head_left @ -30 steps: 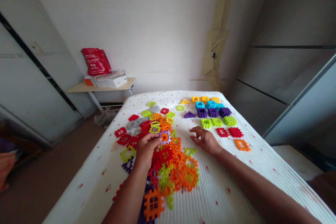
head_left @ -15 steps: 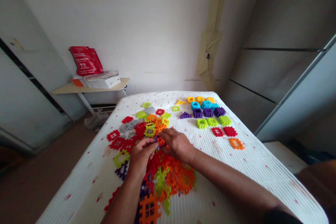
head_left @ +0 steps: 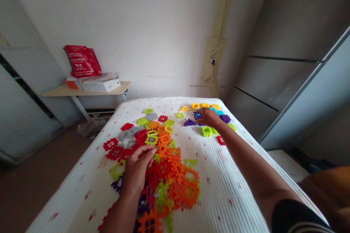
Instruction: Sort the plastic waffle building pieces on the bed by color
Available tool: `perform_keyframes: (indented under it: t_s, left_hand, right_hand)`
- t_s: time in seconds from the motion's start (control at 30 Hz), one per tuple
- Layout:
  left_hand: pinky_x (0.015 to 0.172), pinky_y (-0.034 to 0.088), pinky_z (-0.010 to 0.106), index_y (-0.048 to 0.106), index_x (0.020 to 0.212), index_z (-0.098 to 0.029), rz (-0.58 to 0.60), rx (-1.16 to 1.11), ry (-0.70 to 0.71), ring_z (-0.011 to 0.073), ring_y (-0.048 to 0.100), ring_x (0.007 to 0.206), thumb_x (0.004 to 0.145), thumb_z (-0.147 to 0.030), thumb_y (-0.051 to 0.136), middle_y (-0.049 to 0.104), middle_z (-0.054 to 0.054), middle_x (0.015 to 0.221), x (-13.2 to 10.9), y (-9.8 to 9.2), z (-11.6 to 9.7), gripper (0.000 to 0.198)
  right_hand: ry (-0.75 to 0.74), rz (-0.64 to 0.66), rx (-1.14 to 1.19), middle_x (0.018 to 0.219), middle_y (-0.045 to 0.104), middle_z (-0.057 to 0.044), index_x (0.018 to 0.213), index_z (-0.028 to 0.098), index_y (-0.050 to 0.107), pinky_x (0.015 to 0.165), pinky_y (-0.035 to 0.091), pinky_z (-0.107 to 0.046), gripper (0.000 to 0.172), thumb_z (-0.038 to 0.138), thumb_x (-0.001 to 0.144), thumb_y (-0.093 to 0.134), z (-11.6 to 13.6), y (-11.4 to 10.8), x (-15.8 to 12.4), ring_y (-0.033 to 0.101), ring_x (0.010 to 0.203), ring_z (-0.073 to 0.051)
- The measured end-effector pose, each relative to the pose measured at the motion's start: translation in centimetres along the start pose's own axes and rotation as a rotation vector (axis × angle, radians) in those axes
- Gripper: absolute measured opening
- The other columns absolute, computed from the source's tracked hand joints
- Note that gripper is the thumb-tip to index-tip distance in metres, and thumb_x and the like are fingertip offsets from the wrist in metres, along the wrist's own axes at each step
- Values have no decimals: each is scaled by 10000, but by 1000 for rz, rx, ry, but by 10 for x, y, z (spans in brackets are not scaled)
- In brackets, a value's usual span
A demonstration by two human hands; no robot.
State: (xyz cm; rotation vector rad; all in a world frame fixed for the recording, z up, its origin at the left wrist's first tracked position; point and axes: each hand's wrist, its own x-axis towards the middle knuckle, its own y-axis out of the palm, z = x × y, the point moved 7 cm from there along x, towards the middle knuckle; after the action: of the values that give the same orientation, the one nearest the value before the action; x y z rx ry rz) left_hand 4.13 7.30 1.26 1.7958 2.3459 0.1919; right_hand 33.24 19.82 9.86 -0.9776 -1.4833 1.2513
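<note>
A heap of interlocking plastic tiles (head_left: 166,167), orange, red, lime, grey and purple, lies on a white ribbed mattress (head_left: 240,189). My left hand (head_left: 138,167) rests over the heap's left side, fingers loosely curled, with nothing visible in it. My right hand (head_left: 209,117) reaches far across to the sorted rows of tiles (head_left: 210,122) at the back right and pinches a purple tile (head_left: 198,115) right beside the other purple ones. Yellow, cyan, purple, lime and red groups lie around that hand.
A low wooden shelf (head_left: 84,90) at the back left carries a white box and a red bag (head_left: 82,61). Grey wall panels rise on both sides of the mattress. Brown floor lies to the left.
My right hand took the purple tile from my left hand at the heap and carried it to the sorted purple group at the back right. My left hand sank onto the heap.
</note>
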Motion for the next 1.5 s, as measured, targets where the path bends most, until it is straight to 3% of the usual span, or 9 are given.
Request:
perform_keyframes:
  t_s: [0.1, 0.23, 0.53, 1.1, 1.2, 1.37, 1.43, 1.5]
  left_hand:
    - [430, 327, 179, 645, 778, -149, 1, 16, 2, 60, 434, 441, 532, -353, 771, 567, -50, 528, 1, 0, 0, 343]
    - [431, 334, 174, 641, 786, -146, -10, 43, 1, 63, 444, 454, 542, -353, 765, 569, -47, 536, 1, -2, -1, 343]
    - [435, 330, 173, 643, 786, -148, -21, 52, 6, 59, 434, 446, 540, -355, 767, 556, -53, 521, 1, -4, -1, 344]
    - [426, 314, 177, 626, 760, -139, -36, 17, 28, 59, 430, 438, 550, -321, 752, 547, -44, 521, 2, -5, -4, 305]
    - [439, 320, 186, 632, 784, -137, -41, 34, 69, 63, 434, 446, 584, -328, 729, 566, -31, 548, -1, -10, -13, 293]
    - [478, 346, 198, 656, 793, -158, -88, 208, 183, 79, 453, 479, 645, -325, 692, 573, -27, 567, -22, -41, -41, 226]
    - [514, 378, 214, 665, 746, -173, -38, 404, 288, 100, 496, 525, 678, -311, 666, 596, -9, 606, -40, -52, -54, 154]
    - [558, 416, 234, 663, 713, -181, 111, 626, 425, 125, 536, 580, 700, -285, 649, 615, 16, 652, -63, -53, -62, 106]
  right_hand:
    - [43, 56, -45, 1106, 629, -97, 1122, 191, 615, 769, 438, -276, 388, 280, 745, 584, -26, 8, 14, 582, 968, -233]
    - [53, 129, -80, 1045, 658, -75, 1050, 215, 655, 715, 437, -262, 341, 295, 725, 590, -36, 24, 24, 601, 908, -220]
    - [31, 198, -105, 1013, 667, -62, 1039, 227, 660, 701, 437, -264, 345, 304, 714, 574, -43, 42, 33, 605, 895, -216]
    - [51, 197, -89, 1080, 654, -79, 1168, 241, 601, 706, 447, -292, 494, 323, 682, 631, -39, 39, 29, 606, 925, -250]
    - [47, 78, -96, 1190, 597, -106, 1240, 216, 536, 712, 445, -292, 542, 329, 715, 612, -33, 23, 20, 593, 965, -249]
    - [-30, -126, -109, 1073, 654, -74, 1115, 230, 610, 627, 436, -266, 361, 389, 805, 517, -9, 4, -24, 621, 873, -221]
    - [-88, -156, -85, 1030, 672, -68, 1063, 230, 632, 602, 427, -260, 314, 378, 822, 496, 1, 8, -48, 628, 846, -215]
    - [-145, -163, -44, 986, 687, -71, 1006, 218, 652, 600, 427, -264, 283, 364, 828, 487, 8, 20, -72, 634, 814, -210]
